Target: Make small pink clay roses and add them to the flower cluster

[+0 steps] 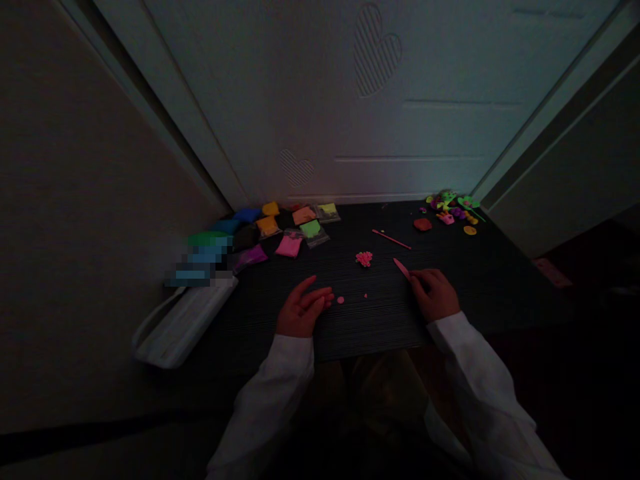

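White sleeves (287, 367) reach over a dark, wood-grained surface (367, 333), the left hand (303, 312) slack with fingers half curled, nothing visible in its grip, the right hand (436, 293) wrapped round a slim pink plastic-looking knife (401, 268), blade pointing away. Just beside the left fingertips lies a flat, round pink disc (341, 300); a tiny pink scrap (365, 295) sits farther right, between the hands. Beyond them rests a bumpy pink cluster (364, 259) of many small clay-like pieces, seemingly well built up, though disc and scrap lie apart from it, suggesting unfinished work; how much remains cannot be told. Farther back lies a thin pink rod (391, 239), not in use, with a flattened dark-red lump (423, 225) to its right and clear packets of brightly coloured, soft-looking material (289, 245) to its left. In the far right corner, small multicoloured shaped pieces (453, 203) look complete, before a white door (310, 100).
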Available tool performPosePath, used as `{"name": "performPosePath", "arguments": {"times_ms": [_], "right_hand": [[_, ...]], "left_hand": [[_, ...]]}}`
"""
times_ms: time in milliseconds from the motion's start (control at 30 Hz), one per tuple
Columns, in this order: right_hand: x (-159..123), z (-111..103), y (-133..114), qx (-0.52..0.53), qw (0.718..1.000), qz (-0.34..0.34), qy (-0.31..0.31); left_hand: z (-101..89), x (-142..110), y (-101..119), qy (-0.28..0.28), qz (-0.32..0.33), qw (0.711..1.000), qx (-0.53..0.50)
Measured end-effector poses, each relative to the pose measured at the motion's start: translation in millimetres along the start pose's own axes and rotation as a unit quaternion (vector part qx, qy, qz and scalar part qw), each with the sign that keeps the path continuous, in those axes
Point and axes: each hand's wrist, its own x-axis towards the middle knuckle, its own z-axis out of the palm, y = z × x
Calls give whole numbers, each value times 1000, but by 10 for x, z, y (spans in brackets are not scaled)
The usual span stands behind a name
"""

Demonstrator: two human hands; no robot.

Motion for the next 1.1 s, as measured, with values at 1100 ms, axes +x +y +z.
{"name": "performPosePath", "arguments": {"times_ms": [1100], "right_hand": [[-72,-7,-182,-82,995,-43,37]], "left_hand": [[17,15,-29,13,17,1000,7]]}}
